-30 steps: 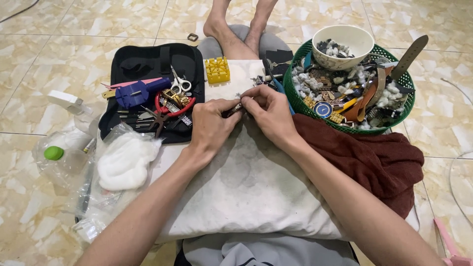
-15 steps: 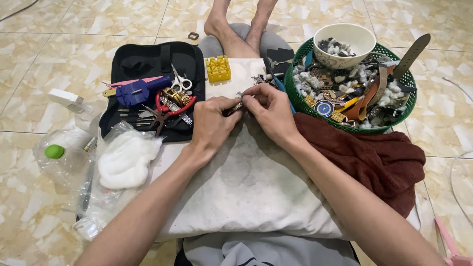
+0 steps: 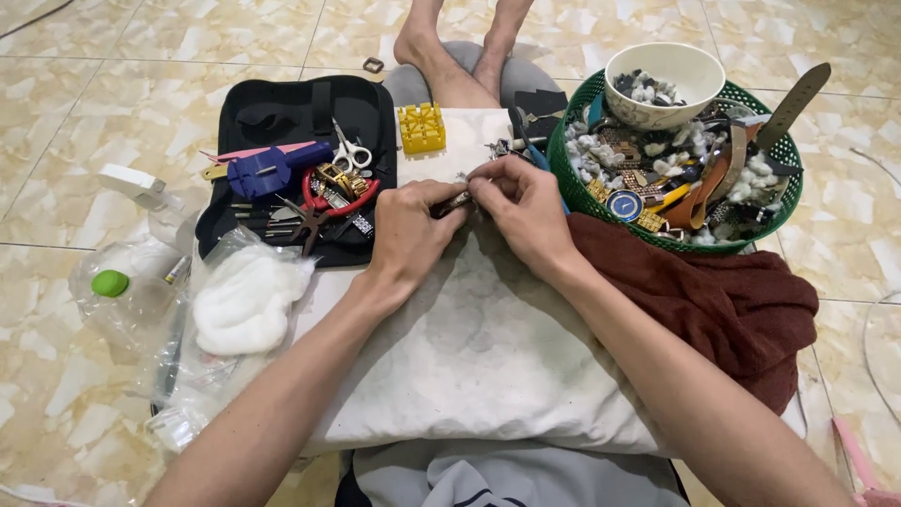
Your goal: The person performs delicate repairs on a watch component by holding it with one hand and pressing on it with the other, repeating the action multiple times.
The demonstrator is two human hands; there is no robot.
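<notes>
1. A small dark metal piece, seemingly a watch-band part (image 3: 453, 201), sits pinched between both hands over the far middle of a white, stained cushion (image 3: 488, 347) on the person's lap; the cushion likely serves as a soft bench that catches small parts.
2. The left hand (image 3: 408, 230) closes its fingertips on the piece's left end, apparently steadying it.
3. The right hand (image 3: 521, 207) pinches the right end from above, fingers curled, as if working a tiny pin; what exactly it grips is too small to tell.
4. Just right lies a dark brown towel (image 3: 713, 300), and beyond it a green round plastic basket (image 3: 563, 178) heaped with straps and watch parts, within easy reach.
5. To the left, an open black tool pouch (image 3: 282, 108) holds a blue tool, small scissors and red-handled pliers; a yellow plastic block (image 3: 421, 128) sits beside it.
6. Compared with a second ago, both hands hold the same pinch in the same spot; only the view shifts slightly.
</notes>
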